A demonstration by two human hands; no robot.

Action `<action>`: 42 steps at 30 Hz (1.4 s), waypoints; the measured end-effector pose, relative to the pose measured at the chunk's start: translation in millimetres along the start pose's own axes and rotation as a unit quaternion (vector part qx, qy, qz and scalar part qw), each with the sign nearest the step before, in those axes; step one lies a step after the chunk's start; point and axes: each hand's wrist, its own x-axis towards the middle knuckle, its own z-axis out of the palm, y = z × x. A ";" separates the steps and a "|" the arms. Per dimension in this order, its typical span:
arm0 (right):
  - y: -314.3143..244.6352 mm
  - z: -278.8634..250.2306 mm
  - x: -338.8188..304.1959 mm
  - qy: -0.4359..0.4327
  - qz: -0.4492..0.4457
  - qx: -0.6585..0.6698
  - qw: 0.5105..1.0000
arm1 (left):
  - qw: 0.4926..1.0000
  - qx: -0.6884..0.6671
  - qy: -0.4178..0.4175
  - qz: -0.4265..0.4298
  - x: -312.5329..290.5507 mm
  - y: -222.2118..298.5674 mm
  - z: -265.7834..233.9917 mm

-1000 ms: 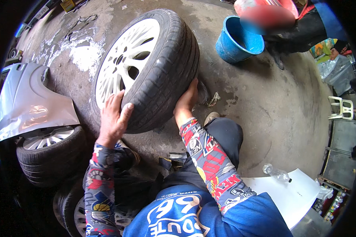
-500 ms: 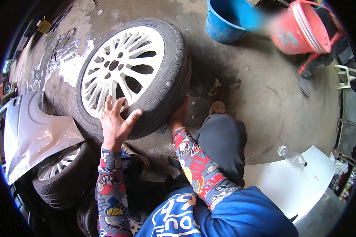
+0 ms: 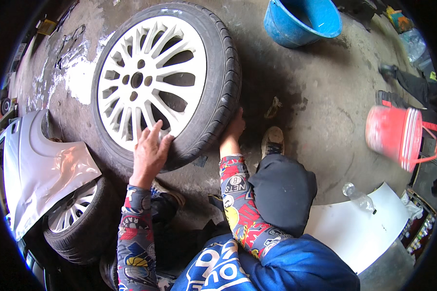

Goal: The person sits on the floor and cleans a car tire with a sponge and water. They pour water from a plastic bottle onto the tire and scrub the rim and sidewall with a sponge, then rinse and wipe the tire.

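Note:
A car wheel, black tyre around a white multi-spoke rim, stands tilted in front of me with its rim face turned up. My left hand grips the near edge of the rim, its fingers against the white spokes and its thumb close by over the tyre wall. Low on the wheel's right side, my right hand holds the tyre from beneath; its fingertips are hidden behind the tread.
A blue bucket stands far right of the wheel. A person carries a red bucket on the right. A silver car panel and a second wheel are at left. Near right, a plastic bottle lies on a white panel.
The person's red bucket has moved right and nearer, away from the blue bucket. The wheel sits slightly higher in view, and my left fingers are closer together on the rim.

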 end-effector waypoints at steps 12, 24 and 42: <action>25.9 -59.0 26.6 0.032 -0.159 -0.324 0.932 | 0.955 -0.239 0.053 -0.169 22.7 -11.3 33.0; -18.3 -68.1 63.8 -0.164 -0.168 -0.633 0.738 | 0.906 -0.336 0.139 -0.218 51.2 -12.9 59.2; -34.5 -223.2 27.2 -0.040 -0.142 -0.700 0.699 | 0.831 -0.488 0.124 -0.236 -85.8 -3.9 146.3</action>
